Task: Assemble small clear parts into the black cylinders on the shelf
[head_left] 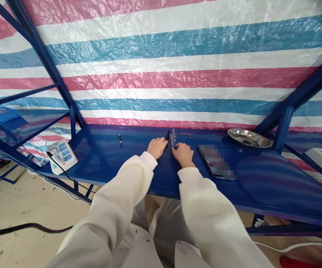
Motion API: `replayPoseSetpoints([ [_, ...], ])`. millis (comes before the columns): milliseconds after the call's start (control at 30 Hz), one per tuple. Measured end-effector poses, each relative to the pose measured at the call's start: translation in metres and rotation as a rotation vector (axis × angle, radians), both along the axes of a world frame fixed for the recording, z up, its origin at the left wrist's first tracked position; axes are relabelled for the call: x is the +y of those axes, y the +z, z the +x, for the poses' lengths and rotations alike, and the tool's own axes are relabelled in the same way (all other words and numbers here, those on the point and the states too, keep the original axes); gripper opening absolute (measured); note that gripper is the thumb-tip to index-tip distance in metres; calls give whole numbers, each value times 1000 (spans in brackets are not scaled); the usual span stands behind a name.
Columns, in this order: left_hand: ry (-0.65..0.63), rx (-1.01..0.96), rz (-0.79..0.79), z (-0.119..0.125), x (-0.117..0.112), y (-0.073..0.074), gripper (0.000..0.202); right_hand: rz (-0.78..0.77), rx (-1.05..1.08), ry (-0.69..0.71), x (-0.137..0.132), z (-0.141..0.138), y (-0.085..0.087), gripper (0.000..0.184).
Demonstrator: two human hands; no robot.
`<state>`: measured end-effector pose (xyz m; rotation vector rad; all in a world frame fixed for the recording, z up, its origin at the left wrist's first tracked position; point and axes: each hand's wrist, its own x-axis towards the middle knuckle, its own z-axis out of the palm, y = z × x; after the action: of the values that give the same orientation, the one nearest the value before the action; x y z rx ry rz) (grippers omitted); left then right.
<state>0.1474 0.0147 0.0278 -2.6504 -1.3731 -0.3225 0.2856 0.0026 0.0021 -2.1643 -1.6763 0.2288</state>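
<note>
My left hand (157,147) lies on the blue tabletop with its fingers stretched forward, the tips beside a short row of small black pieces (168,136). Just right of that row stands a line of small clear, purplish pieces (173,136). At the near end of the clear line is my right hand (184,153), thumb and forefinger closed together. Whatever sits between those fingertips is too small to make out. Beyond the right hand, several tiny shiny metal-looking pieces (184,134) lie in a row.
A phone (216,162) with a blurred screen lies to the right, a shallow metal dish (248,137) behind it. A small dark tube with a light top (120,139) stands on the left of the tabletop (102,156). A white power strip (63,156) with a black cable sits at the left end.
</note>
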Motion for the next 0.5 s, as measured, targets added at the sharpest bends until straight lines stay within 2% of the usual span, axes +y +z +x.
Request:
replayPoseSetpoints([
  [100, 9, -99, 12, -7, 5, 3, 17, 2, -1, -3, 1, -1, 0, 27],
  [233, 20, -401, -48, -25, 9, 1, 8, 5, 4, -13, 2, -2, -1, 26],
  [367, 55, -723, -71, -45, 12, -11, 9, 29, 5, -16, 6, -1, -5, 24],
  [500, 48, -875, -23, -57, 13, -22, 8, 65, 11, -20, 8, 0, -9, 24],
])
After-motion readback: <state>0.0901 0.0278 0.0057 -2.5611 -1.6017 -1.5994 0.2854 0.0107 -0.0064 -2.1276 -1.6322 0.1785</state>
